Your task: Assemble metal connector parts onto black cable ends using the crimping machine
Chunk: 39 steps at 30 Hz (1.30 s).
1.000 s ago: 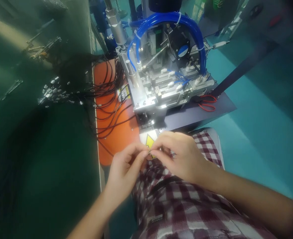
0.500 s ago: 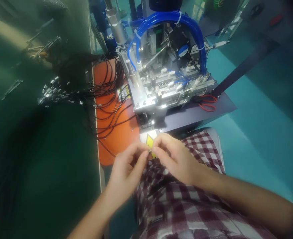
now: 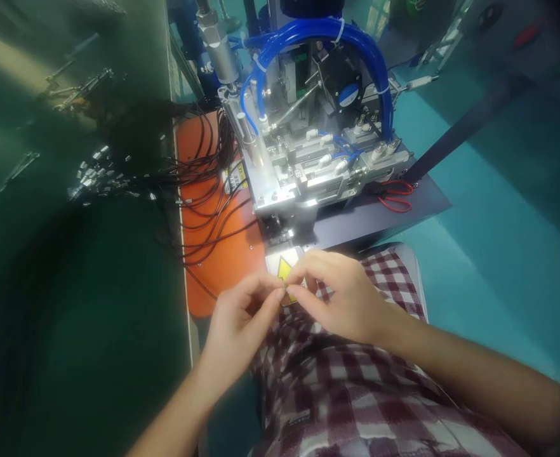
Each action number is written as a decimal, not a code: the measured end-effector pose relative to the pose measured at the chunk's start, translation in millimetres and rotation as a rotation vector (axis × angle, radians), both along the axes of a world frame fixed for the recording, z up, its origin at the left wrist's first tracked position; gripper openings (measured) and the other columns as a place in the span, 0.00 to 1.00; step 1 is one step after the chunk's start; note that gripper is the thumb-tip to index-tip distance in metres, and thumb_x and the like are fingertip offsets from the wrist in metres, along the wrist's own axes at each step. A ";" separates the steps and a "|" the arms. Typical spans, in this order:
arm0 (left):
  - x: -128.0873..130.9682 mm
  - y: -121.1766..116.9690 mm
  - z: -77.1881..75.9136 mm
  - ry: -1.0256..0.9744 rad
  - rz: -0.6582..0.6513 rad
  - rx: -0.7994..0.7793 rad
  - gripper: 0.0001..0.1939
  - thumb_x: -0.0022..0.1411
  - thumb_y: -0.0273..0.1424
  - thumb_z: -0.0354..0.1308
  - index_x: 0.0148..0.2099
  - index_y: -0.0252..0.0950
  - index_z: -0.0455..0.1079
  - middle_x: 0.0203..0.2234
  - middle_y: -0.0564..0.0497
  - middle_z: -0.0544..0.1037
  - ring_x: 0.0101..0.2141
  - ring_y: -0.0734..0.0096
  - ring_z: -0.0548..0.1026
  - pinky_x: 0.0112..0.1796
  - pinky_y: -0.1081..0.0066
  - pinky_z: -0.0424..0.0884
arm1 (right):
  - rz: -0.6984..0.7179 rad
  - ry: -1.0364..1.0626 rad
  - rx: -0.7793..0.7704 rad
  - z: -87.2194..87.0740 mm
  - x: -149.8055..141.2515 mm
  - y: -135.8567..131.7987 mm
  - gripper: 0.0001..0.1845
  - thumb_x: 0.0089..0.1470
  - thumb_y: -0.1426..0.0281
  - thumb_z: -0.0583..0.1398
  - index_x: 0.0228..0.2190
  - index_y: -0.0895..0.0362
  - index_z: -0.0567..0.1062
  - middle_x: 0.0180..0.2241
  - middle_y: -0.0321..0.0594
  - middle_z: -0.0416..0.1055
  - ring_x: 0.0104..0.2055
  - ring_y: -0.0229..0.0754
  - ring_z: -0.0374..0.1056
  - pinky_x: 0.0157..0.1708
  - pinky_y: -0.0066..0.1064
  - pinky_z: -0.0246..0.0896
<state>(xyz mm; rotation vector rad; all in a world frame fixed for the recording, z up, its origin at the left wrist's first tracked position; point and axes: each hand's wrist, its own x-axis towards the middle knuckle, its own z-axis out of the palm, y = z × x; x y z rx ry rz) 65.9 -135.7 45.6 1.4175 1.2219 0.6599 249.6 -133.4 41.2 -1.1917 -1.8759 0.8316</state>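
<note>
My left hand (image 3: 242, 311) and my right hand (image 3: 340, 292) meet fingertip to fingertip in front of my lap. Each is closed in a pinch of thumb and forefinger. Whatever lies between the tips is too small and too covered to name. Just behind the fingers is a white plate with a yellow warning label (image 3: 284, 268), partly hidden by them. Beyond it stands a metal pneumatic machine (image 3: 303, 171) with thick blue hoses (image 3: 327, 28). To the left, black cables (image 3: 208, 184) with shiny metal ends (image 3: 100, 171) trail across an orange board (image 3: 227, 260).
A dark green work surface (image 3: 94, 304) fills the left side. Red-handled pliers or scissors (image 3: 397, 195) lie on the machine's grey base (image 3: 370, 219). A dark post (image 3: 465, 136) slants up on the right. My checkered garment (image 3: 346, 387) covers my lap below the hands.
My right hand has shifted slightly left and up, its fingertips now pressed against those of my left hand. The left hand has barely moved. The view has drifted slightly.
</note>
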 end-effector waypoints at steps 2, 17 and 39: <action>0.5 0.1 -0.3 0.003 -0.004 0.000 0.06 0.64 0.34 0.57 0.39 0.38 0.72 0.21 0.58 0.70 0.22 0.80 0.65 0.24 0.79 0.62 | 0.002 0.013 -0.030 -0.3 -1.9 0.1 0.04 0.53 0.77 0.59 0.27 0.59 0.72 0.26 0.33 0.68 0.26 0.34 0.63 0.30 0.29 0.55; 0.2 3.6 0.4 -0.053 0.015 -0.079 0.08 0.64 0.36 0.56 0.42 0.37 0.69 0.26 0.53 0.76 0.21 0.79 0.66 0.23 0.78 0.63 | 0.009 0.250 -0.423 -4.7 -1.3 3.3 0.05 0.53 0.76 0.59 0.26 0.58 0.73 0.24 0.32 0.70 0.26 0.32 0.62 0.26 0.25 0.55; 0.8 2.3 2.6 -0.130 0.049 -0.091 0.12 0.62 0.32 0.59 0.46 0.37 0.62 0.26 0.53 0.76 0.26 0.76 0.70 0.24 0.78 0.63 | -0.059 0.600 -0.755 -1.4 -6.2 8.1 0.06 0.51 0.73 0.61 0.23 0.59 0.72 0.16 0.28 0.65 0.17 0.29 0.59 0.16 0.22 0.51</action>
